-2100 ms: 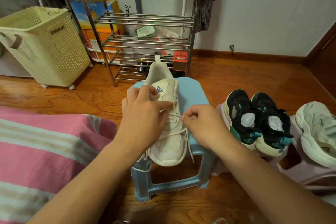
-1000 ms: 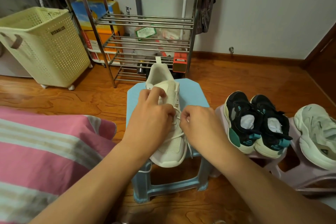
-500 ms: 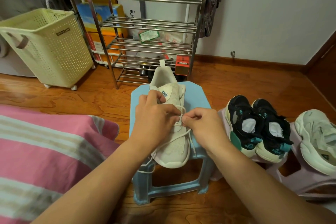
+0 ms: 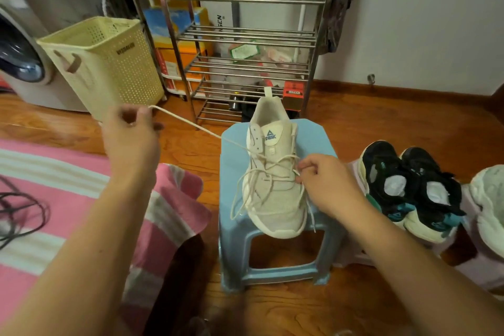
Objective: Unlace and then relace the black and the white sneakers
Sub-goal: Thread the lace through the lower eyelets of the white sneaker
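Observation:
A white sneaker (image 4: 275, 199) lies on a light blue plastic stool (image 4: 311, 139), toe towards me. Its white lace (image 4: 191, 125) runs taut from the upper eyelets up and left to my left hand (image 4: 131, 131), which pinches the lace end well away from the shoe. My right hand (image 4: 324, 180) pinches the lace at the shoe's right eyelets. Loose lace loops hang over the shoe's left side. A pair of black sneakers (image 4: 411, 188) with teal trim stands to the right of the stool. Another white sneaker (image 4: 488, 199) sits at the far right edge.
A steel shoe rack (image 4: 245, 43) with boxes stands behind the stool. A pale yellow laundry basket (image 4: 109, 65) and a washing machine (image 4: 19, 57) are at the back left. A pink striped cloth (image 4: 68, 213) with a black cable (image 4: 21, 213) covers the left. Wooden floor all around.
My left hand has left the shoe and pulled a length of lace out up and to the left. My right hand stays at the right eyelets. The view has shifted slightly.

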`<state>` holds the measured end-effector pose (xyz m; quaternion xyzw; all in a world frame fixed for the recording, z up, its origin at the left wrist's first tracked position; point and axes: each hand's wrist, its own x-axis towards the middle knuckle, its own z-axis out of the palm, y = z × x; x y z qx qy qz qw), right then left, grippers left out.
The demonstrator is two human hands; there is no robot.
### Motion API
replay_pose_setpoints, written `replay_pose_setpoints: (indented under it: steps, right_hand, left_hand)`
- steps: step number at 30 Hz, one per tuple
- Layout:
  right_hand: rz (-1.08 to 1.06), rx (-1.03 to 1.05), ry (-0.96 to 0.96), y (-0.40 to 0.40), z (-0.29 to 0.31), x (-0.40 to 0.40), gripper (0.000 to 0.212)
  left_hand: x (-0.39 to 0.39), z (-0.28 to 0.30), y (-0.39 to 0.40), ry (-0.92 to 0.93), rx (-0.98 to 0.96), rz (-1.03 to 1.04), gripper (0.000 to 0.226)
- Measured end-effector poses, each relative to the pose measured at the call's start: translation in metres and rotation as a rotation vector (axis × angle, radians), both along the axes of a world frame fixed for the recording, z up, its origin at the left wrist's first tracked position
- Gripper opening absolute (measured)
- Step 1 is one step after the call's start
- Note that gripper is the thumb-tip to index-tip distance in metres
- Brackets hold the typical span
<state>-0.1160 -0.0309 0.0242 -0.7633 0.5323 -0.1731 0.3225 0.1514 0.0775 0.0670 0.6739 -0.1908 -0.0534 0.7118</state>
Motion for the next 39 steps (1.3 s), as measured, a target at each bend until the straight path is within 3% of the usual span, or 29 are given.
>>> replay_pose_setpoints:
  steps: [3,7,12,13,15,17,19,22,24,28,32,35,37,39]
  right_hand:
    - [0.066,-0.097,-0.004,-0.001,0.004,0.005,0.028]
    - [0.14,-0.288,0.157,-0.007,0.021,0.008,0.01]
    - [0.095,-0.705,-0.201,-0.018,0.07,0.026,0.014]
    - [0.063,-0.647,-0.292,-0.022,0.08,0.031,0.013]
    - [0.082,-0.33,-0.418,-0.029,0.087,0.039,0.011]
    - [0.203,-0.096,-0.343,-0.026,0.08,0.037,0.015]
    - [0.301,-0.035,-0.262,-0.02,0.068,0.027,0.016]
    - [0.309,-0.031,-0.352,-0.023,0.056,0.016,0.019]
    - [0.326,-0.081,-0.339,-0.031,0.053,0.017,0.031]
    - [0.418,-0.139,-0.073,-0.037,0.042,0.022,0.054]
    - [0.338,-0.259,0.128,-0.038,0.035,0.026,0.038]
    - [0.245,-0.311,0.175,-0.035,0.028,0.038,0.027]
    - [0.143,-0.342,0.14,-0.03,0.024,0.046,0.031]
    - [0.075,-0.413,0.173,-0.023,0.021,0.053,0.041]
  left_hand:
    - [-0.019,-0.013,0.0,0.153,0.016,-0.291,0.008]
    - [-0.04,0.005,0.0,0.206,-0.103,-0.454,0.016]
    - [-0.053,0.021,-0.002,0.18,-0.172,-0.639,0.014]
    - [-0.055,0.022,-0.003,0.166,-0.17,-0.667,0.013]
    - [-0.06,0.023,-0.004,0.141,-0.154,-0.693,0.016]
    - [-0.066,0.021,-0.005,0.124,-0.122,-0.7,0.021]
    - [-0.07,0.021,-0.006,0.119,-0.112,-0.717,0.02]
    - [-0.072,0.028,-0.013,0.127,-0.129,-0.731,0.016]
    - [-0.072,0.032,-0.02,0.14,-0.149,-0.732,0.015]
    - [-0.077,0.037,-0.034,0.197,-0.176,-0.736,0.013]
    - [-0.077,0.04,-0.052,0.355,-0.271,-0.608,0.01]
    - [-0.052,0.031,-0.064,0.423,-0.36,-0.534,0.015]
    - [-0.028,0.017,-0.065,0.387,-0.233,-0.571,0.038]
    - [-0.019,0.006,-0.059,0.129,0.217,-0.585,0.059]
